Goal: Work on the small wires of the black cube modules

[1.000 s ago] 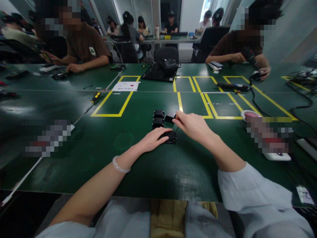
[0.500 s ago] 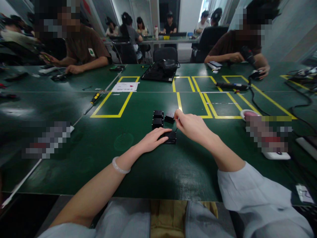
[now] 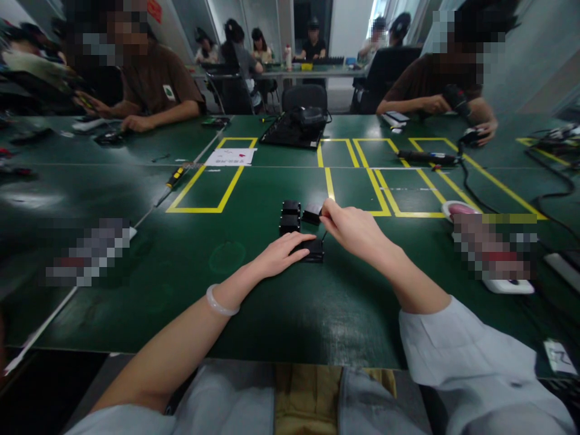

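Note:
A small black rectangular block [image 3: 316, 250] lies on the green table in front of me. My left hand [image 3: 286, 251] reaches over its left side, forefinger along the far edge and thumb along the near one, steadying it against the tabletop. Above the block's right end, my right hand [image 3: 351, 226] pinches a tool with a thin dark shaft [image 3: 324, 237]. The shaft points down to the block's right corner; the fingers hide its upper end, so its kind is unclear. Just beyond are two similar black blocks [image 3: 290, 216] in a row and another, tilted black block [image 3: 312, 214].
A yellow-and-black screwdriver [image 3: 176, 176] lies to the left, near a paper sheet [image 3: 231, 157]. Yellow tape outlines mark the table. At right are a black powered screwdriver [image 3: 428, 157] with its cable and a white-edged device [image 3: 507, 286]. Two people work across the table.
The whole view has shifted very slightly. Both hands keep nearly the same positions at the block.

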`<state>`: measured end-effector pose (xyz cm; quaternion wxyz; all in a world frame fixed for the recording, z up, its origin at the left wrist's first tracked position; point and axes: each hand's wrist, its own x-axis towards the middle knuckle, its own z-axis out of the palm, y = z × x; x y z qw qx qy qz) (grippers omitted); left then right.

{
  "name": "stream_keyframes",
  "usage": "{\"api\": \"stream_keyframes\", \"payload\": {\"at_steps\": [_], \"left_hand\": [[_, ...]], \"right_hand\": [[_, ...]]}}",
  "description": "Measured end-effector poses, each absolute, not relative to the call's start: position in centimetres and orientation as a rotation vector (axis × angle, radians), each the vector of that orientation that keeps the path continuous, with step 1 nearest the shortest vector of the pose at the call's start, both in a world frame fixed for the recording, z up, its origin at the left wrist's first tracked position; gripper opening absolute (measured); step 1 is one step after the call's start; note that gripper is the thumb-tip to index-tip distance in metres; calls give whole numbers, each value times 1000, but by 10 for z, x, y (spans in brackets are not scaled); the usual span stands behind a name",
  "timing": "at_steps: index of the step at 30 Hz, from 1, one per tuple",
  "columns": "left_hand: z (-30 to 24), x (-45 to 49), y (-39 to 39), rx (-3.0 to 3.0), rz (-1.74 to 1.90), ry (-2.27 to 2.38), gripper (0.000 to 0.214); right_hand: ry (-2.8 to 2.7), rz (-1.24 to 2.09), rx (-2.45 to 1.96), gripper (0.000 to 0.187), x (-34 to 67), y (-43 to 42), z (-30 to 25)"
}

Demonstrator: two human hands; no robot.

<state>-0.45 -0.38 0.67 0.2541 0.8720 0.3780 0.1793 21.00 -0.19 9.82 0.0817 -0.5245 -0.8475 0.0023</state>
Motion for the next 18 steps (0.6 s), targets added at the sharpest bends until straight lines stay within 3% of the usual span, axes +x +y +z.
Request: {"api": "stream_keyframes", "payload": {"at_steps": [18], "left_hand": [[6, -5, -4, 2365, 492, 1027, 44]], "right_hand": [[-2527, -4, -1579, 30, 209, -1, 97]]}}
